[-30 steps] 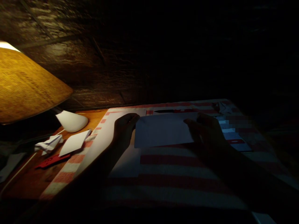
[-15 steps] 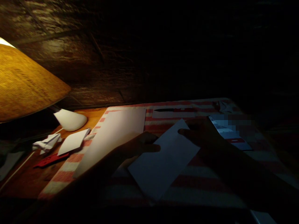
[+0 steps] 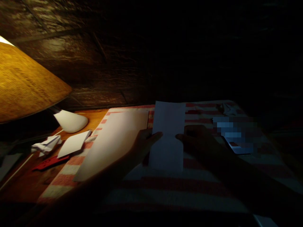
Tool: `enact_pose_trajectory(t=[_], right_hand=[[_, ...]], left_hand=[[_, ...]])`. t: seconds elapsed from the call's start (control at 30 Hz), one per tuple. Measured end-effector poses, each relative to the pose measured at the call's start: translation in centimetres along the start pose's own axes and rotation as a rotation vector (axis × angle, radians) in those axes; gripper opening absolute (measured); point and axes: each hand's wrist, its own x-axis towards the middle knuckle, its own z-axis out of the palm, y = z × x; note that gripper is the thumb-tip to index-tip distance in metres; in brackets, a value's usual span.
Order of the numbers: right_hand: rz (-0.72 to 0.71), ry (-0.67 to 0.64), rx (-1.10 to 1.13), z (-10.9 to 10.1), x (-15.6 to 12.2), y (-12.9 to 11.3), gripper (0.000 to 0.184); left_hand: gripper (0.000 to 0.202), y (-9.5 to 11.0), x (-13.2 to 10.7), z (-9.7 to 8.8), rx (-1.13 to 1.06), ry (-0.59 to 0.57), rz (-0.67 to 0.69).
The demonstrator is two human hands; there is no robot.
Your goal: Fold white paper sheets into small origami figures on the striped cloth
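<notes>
Between my two hands a narrow white sheet of paper (image 3: 167, 151) stands nearly upright, its long side pointing away from me. My left hand (image 3: 148, 140) pinches its left edge, thumb on the near face. On the right edge my right hand (image 3: 195, 137) does the same, in deep shadow. The fingers behind the paper are hidden. Left of it, a larger white sheet (image 3: 111, 138) lies flat on the red and white striped cloth (image 3: 199, 186). Behind the held paper, part of a red-handled knife is dimly visible.
A lamp with an amber shade (image 3: 30, 85) and white base (image 3: 71, 121) stands at the left. Near it lie crumpled paper (image 3: 47, 145), a curved white piece (image 3: 74, 143) and a red tool (image 3: 50, 162). A lit, blurred phone-like screen (image 3: 233, 135) lies at the right.
The held paper has turned from slanted to straight and now rises higher, covering most of the knife. My right hand has moved down a little along its edge.
</notes>
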Motion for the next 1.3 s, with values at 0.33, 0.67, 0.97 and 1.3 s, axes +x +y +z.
enact_pose_trajectory(t=[0.33,0.67,0.97,1.3], right_hand=[[-0.120,0.072,-0.051,-0.4,0.0,-0.9,0.021],[-0.112,0.060,0.080,0.0,-0.2,-0.8,0.016],[-0.080,0.147,0.062,0.1,-0.7,-2.2,0.009],[-0.375,0.297,-0.216,-0.3,-1.1,-2.3,0.031]], left_hand=[[0.019,-0.4,0.4,-0.5,0.074,-0.034,0.123],[0.019,-0.4,0.6,-0.4,0.105,-0.018,0.163],[0.010,0.6,0.1,-0.5,0.123,-0.011,0.193],[0.049,-0.1,0.0,0.0,-0.186,-0.132,-0.066]])
